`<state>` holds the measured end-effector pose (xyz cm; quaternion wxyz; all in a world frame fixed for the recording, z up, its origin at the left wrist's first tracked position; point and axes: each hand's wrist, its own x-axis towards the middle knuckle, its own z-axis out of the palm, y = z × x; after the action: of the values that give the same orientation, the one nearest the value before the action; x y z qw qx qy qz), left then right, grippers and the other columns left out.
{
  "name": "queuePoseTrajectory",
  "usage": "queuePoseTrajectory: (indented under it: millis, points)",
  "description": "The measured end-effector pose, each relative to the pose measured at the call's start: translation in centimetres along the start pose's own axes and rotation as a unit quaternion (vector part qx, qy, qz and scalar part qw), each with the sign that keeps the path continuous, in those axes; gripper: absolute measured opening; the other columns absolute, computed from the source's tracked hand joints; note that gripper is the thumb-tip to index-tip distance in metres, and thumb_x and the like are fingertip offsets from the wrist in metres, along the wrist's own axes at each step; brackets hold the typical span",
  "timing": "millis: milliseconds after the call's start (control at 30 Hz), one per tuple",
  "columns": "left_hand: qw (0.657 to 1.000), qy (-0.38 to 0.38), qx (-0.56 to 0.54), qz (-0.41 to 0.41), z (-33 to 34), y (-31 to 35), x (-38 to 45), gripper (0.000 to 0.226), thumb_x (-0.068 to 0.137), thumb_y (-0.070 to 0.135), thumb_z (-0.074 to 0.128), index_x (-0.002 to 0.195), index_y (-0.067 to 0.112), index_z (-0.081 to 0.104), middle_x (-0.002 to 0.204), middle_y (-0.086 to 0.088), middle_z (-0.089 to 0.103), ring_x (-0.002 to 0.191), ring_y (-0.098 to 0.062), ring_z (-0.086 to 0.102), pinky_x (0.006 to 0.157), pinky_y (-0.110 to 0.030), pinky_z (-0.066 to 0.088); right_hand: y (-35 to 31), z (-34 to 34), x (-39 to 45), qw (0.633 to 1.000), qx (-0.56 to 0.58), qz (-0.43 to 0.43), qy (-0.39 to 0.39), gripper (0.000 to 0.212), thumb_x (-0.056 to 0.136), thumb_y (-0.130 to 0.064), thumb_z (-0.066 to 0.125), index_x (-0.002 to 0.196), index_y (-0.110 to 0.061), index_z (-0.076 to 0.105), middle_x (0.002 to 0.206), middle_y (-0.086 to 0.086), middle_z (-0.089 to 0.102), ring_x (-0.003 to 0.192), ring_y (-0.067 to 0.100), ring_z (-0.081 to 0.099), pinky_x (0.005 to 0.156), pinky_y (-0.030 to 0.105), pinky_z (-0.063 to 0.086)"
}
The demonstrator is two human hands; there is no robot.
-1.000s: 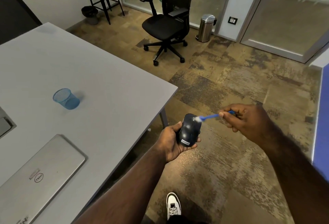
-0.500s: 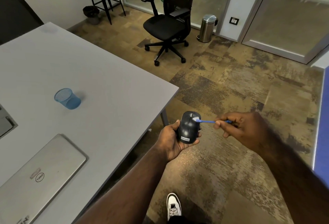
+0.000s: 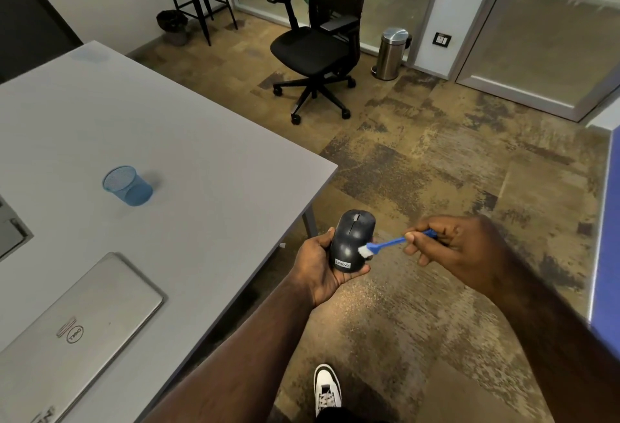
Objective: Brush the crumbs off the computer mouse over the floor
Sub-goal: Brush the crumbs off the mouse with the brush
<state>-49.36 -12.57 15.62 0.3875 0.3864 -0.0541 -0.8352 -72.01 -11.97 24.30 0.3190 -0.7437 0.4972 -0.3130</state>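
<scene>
Head view: mouse (image 3: 352,238) label "Lenovo"; laptop (image 3: 75,332) lid reads "DELL".

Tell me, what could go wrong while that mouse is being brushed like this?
The mouse rests loosely in the left hand over bare floor; a firm stroke might knock it loose and drop it. The brush is pinched only at its far end by the right hand, so it could twist or slip. The table edge is close, so some crumbs might land there rather than on the floor.
</scene>
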Motion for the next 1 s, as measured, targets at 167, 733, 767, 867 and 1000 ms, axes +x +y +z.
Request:
queuePoseTrajectory:
  millis: [167, 733, 767, 867, 1000]
  points:
    - [0.999, -0.036, 0.017, -0.012, 0.2, 0.1, -0.3, 0.058, 0.101, 0.037, 0.021, 0.133, -0.001, 0.052, 0.119, -0.025, 0.063, 0.091, -0.033, 0.065, 0.068, -0.039, 0.058, 0.7, 0.1, 0.5, 0.987, -0.065, 0.035, 0.141, 0.013, 0.092, -0.017, 0.066, 0.1, -0.017, 0.075, 0.075, -0.018, 0.072, 0.055, 0.001, 0.071, 0.055, 0.036, 0.062]
    - [0.997, 0.001, 0.074, 0.027, 1.4, -0.5, -0.3, 0.048, 0.102, 0.031, 0.028, 0.134, 0.003, 0.05, 0.113, -0.024, 0.063, 0.085, -0.032, 0.066, 0.065, -0.036, 0.054, -1.0, 0.8, 0.4, 0.998, -0.064, -0.017, -0.025, 0.01, 0.091, -0.017, 0.066, 0.094, -0.016, 0.076, 0.067, -0.011, 0.073, 0.056, -0.005, 0.069, 0.045, 0.012, 0.05]
    - [0.997, 0.006, 0.074, 0.029, 1.4, -0.6, -0.4, 0.047, 0.102, 0.03, 0.028, 0.135, 0.004, 0.05, 0.111, -0.023, 0.064, 0.082, -0.03, 0.066, 0.065, -0.036, 0.054, -1.2, 0.9, 0.2, 0.997, -0.052, -0.027, -0.049, 0.009, 0.09, -0.016, 0.067, 0.092, -0.016, 0.076, 0.066, -0.015, 0.073, 0.055, -0.005, 0.069, 0.045, 0.014, 0.051]
    - [0.996, 0.008, 0.078, 0.031, 1.8, -0.6, -0.4, 0.045, 0.102, 0.029, 0.028, 0.134, 0.007, 0.051, 0.11, -0.02, 0.063, 0.079, -0.028, 0.065, 0.065, -0.037, 0.053, -1.3, 1.5, -0.1, 0.995, -0.058, -0.022, -0.082, 0.009, 0.091, -0.014, 0.068, 0.091, -0.019, 0.075, 0.064, -0.03, 0.068, 0.055, -0.008, 0.068, 0.047, 0.005, 0.044]
    - [0.997, 0.001, 0.078, 0.027, 2.4, -0.5, -0.6, 0.043, 0.102, 0.029, 0.028, 0.134, 0.009, 0.05, 0.117, -0.023, 0.058, 0.089, -0.032, 0.063, 0.066, -0.037, 0.053, -0.8, 1.3, 0.2, 0.993, -0.103, 0.009, 0.057, 0.012, 0.092, -0.02, 0.066, 0.099, -0.018, 0.075, 0.059, -0.02, 0.067, 0.055, -0.01, 0.066, 0.046, 0.008, 0.047]
